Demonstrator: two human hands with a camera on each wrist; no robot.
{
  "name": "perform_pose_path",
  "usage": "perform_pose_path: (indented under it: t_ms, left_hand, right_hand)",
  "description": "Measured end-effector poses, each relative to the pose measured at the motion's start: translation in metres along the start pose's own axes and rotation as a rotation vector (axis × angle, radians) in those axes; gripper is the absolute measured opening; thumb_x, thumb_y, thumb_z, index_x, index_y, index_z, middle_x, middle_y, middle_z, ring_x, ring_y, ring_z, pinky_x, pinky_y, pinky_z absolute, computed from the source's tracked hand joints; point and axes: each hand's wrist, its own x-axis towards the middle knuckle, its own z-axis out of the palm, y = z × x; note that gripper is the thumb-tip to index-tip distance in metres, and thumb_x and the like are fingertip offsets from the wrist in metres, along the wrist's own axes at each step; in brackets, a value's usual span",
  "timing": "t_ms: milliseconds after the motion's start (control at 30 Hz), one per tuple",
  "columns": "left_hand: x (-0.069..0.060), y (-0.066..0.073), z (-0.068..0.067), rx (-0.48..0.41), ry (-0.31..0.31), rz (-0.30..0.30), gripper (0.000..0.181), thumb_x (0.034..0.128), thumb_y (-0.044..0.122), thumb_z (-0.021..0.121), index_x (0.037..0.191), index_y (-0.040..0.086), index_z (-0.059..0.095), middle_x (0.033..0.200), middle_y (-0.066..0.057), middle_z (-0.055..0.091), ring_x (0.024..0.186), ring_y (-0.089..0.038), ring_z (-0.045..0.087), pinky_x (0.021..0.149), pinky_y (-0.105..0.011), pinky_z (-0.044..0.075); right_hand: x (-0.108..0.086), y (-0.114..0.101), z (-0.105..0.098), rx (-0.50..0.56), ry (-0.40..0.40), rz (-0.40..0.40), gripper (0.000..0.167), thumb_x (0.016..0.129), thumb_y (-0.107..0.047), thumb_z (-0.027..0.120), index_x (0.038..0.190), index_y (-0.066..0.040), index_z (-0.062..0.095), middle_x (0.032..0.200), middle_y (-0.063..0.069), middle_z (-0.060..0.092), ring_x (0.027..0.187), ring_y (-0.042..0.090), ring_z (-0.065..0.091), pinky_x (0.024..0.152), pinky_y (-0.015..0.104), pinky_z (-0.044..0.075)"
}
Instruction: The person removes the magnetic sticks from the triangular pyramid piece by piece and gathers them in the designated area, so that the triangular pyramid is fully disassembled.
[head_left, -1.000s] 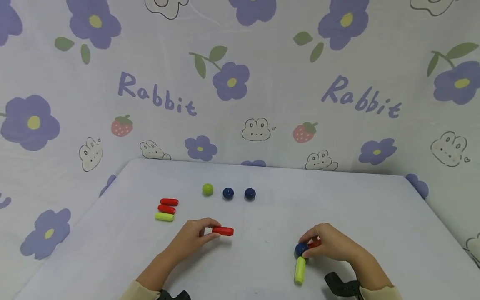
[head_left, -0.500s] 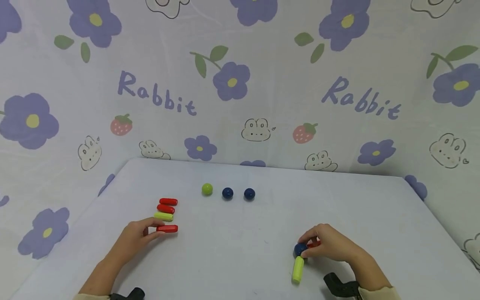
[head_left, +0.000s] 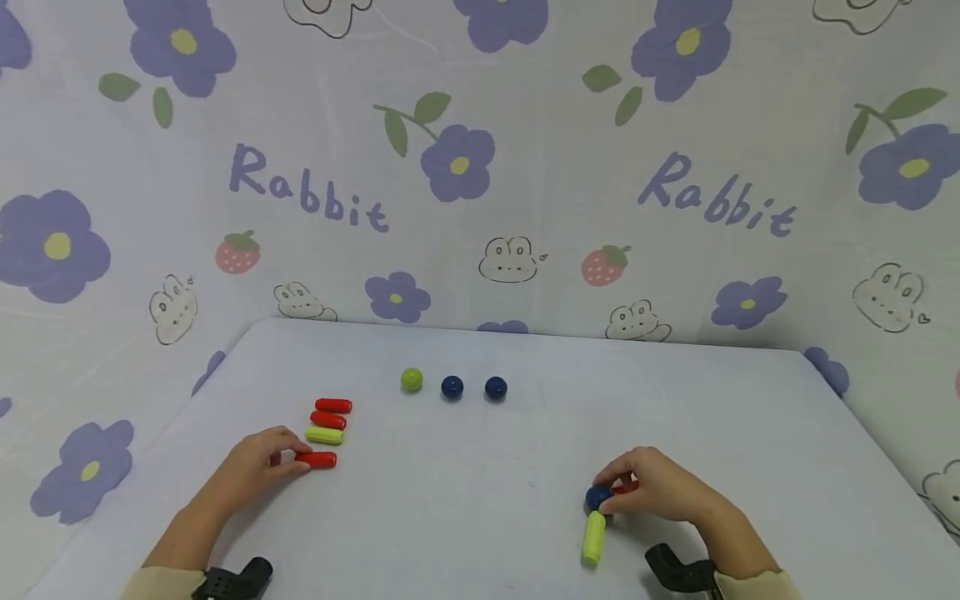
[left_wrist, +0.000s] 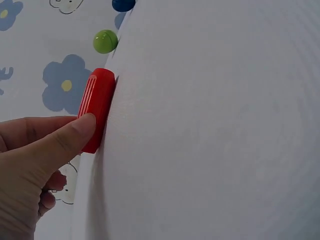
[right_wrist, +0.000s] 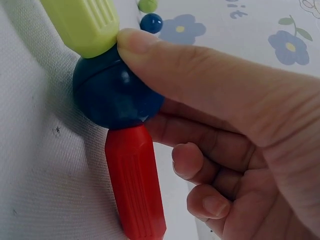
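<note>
My left hand (head_left: 258,462) pinches one end of a red rod (left_wrist: 98,100) between thumb and finger, at the left of the table. Just behind it lie a yellow-green rod (head_left: 324,435) and two red rods (head_left: 333,406), side by side. On the right, my right hand (head_left: 660,487) holds a dark blue ball (right_wrist: 115,92) with thumb and fingers. Joined to that ball, or touching it, are a yellow-green rod (right_wrist: 90,25) on one side and another red rod (right_wrist: 134,180) on the other. In the head view the hand partly hides this red rod.
At the back of the white table (head_left: 480,525) sit a green ball (head_left: 412,380) and two dark blue balls (head_left: 452,387), spaced in a row. A flower-and-rabbit printed cloth (head_left: 555,150) hangs behind the table and beside it.
My left hand has carried the red rod leftward from mid-table to just in front of the other rods. The right hand keeps its hold on the blue ball.
</note>
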Motion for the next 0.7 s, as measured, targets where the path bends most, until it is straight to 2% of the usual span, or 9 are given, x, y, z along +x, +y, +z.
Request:
perform_pose_path:
  t_ms: [167, 333, 533, 633, 700]
  left_hand:
    - [0.0040, -0.0004, -0.0062, 0.146, -0.023, 0.098, 0.016, 0.0766, 0.016, 0.074, 0.092, 0.012, 0.072, 0.085, 0.006, 0.065, 0.067, 0.000, 0.046, 0.059, -0.019, 0.043]
    - [0.0050, 0.0026, -0.0073, 0.195, 0.027, 0.171, 0.016, 0.0728, 0.011, 0.076, 0.088, 0.010, 0.072, 0.082, 0.004, 0.068, 0.066, -0.003, 0.050, 0.060, -0.020, 0.047]
    - [0.0057, 0.0033, -0.0050, 0.265, 0.070, 0.187, 0.019, 0.0694, 0.009, 0.079, 0.088, 0.010, 0.073, 0.082, 0.002, 0.071, 0.068, -0.008, 0.057, 0.065, -0.024, 0.051]
    - [0.0060, 0.0038, -0.0053, 0.296, 0.082, 0.186, 0.021, 0.0683, 0.011, 0.080, 0.088, 0.010, 0.073, 0.082, 0.002, 0.071, 0.071, -0.011, 0.060, 0.069, -0.029, 0.053]
    - [0.0049, 0.0066, -0.0065, 0.317, 0.115, 0.190, 0.024, 0.0670, 0.014, 0.081, 0.089, 0.010, 0.072, 0.083, 0.000, 0.072, 0.073, -0.013, 0.062, 0.071, -0.033, 0.053]
  right_hand:
    - [0.0019, -0.0006, 0.0007, 0.006, 0.000, -0.004, 0.032, 0.076, -0.026, 0.076, 0.099, -0.005, 0.071, 0.095, 0.003, 0.069, 0.076, 0.012, 0.048, 0.061, 0.020, 0.042]
    - [0.0018, -0.0008, 0.0012, 0.008, -0.001, -0.004, 0.032, 0.076, -0.026, 0.076, 0.100, -0.004, 0.071, 0.096, 0.003, 0.069, 0.077, 0.011, 0.048, 0.062, 0.020, 0.042]
    - [0.0009, -0.0012, 0.0015, 0.012, -0.002, -0.002, 0.033, 0.076, -0.026, 0.076, 0.100, -0.005, 0.071, 0.097, 0.004, 0.069, 0.077, 0.011, 0.049, 0.062, 0.020, 0.042]
    - [0.0008, -0.0010, 0.0009, 0.002, 0.003, -0.007, 0.032, 0.076, -0.027, 0.076, 0.100, -0.005, 0.072, 0.096, 0.003, 0.069, 0.077, 0.011, 0.049, 0.062, 0.020, 0.042]
    - [0.0010, -0.0009, 0.0006, -0.006, 0.005, -0.007, 0.033, 0.076, -0.028, 0.076, 0.100, -0.005, 0.072, 0.096, 0.002, 0.069, 0.077, 0.011, 0.049, 0.062, 0.020, 0.042]
